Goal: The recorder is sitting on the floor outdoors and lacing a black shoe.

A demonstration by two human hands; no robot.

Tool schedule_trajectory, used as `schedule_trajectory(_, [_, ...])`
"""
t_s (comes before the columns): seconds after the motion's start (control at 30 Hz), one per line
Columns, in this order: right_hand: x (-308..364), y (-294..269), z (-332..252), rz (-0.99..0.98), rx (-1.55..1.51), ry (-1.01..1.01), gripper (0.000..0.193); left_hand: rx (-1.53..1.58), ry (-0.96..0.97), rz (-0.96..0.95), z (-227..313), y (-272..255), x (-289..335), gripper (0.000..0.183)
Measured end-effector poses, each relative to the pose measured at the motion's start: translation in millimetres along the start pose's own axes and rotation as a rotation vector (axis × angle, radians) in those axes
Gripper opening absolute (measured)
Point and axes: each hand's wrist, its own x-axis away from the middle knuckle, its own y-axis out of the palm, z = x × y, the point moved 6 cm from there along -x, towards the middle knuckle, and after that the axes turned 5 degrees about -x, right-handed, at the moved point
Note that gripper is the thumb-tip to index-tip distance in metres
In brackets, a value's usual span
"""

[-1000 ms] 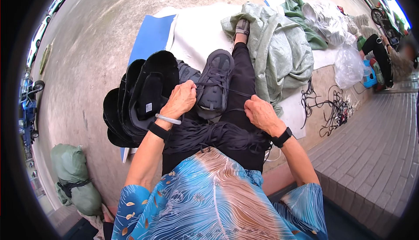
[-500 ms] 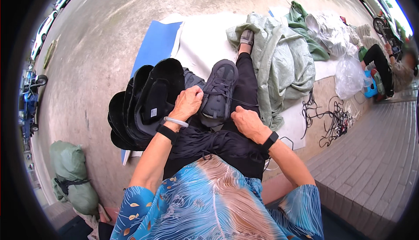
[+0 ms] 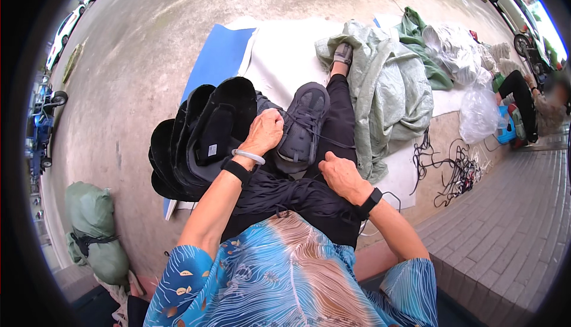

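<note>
A dark grey lace-up sneaker (image 3: 304, 126) rests over my lap, toe pointing away, between my hands. My left hand (image 3: 266, 130) is closed beside its left side, with fingers pinched on a dark shoelace (image 3: 293, 117) that runs to the eyelets. My right hand (image 3: 346, 177) is curled over my right thigh, apart from the shoe; what its fingers hold, if anything, is hidden. Another length of lace stretches from the shoe across my trouser leg. Several black, plush-looking shoe-shaped pieces (image 3: 229, 113) stand stacked left of my left hand. A bundle of black laces (image 3: 279, 195) lies across my lap.
A pale green woven sack (image 3: 389, 98) lies right of my leg on white sheeting (image 3: 285, 47). Tangled black cords (image 3: 455, 175), a clear plastic bag (image 3: 479, 110) and a seated person (image 3: 523, 98) are farther right. A tied green sack (image 3: 98, 226) stands at left.
The view has shifted slightly. My left hand has risen a little along the sneaker's side, drawing the lace with it; my right hand stays low and curled.
</note>
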Motion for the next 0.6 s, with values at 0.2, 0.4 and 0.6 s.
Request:
schedule_trajectory(0.2, [-5.3,-20.6,9.0,0.177,-0.259,0.007,0.006,0.014,0.022,0.01,1.6,2.0,-6.6,0.023])
schedule_trajectory(0.4, [-21.0,-38.8,23.1,0.203,-0.405,0.165,0.013,0.147,-0.133,-0.073,-2.6,6.1,-13.2,0.025])
schedule_trajectory(0.6, [-47.3,-17.8,30.9,0.308,-0.271,0.163,0.015,0.299,-0.26,-0.096,-10.5,11.8,-11.2,0.025])
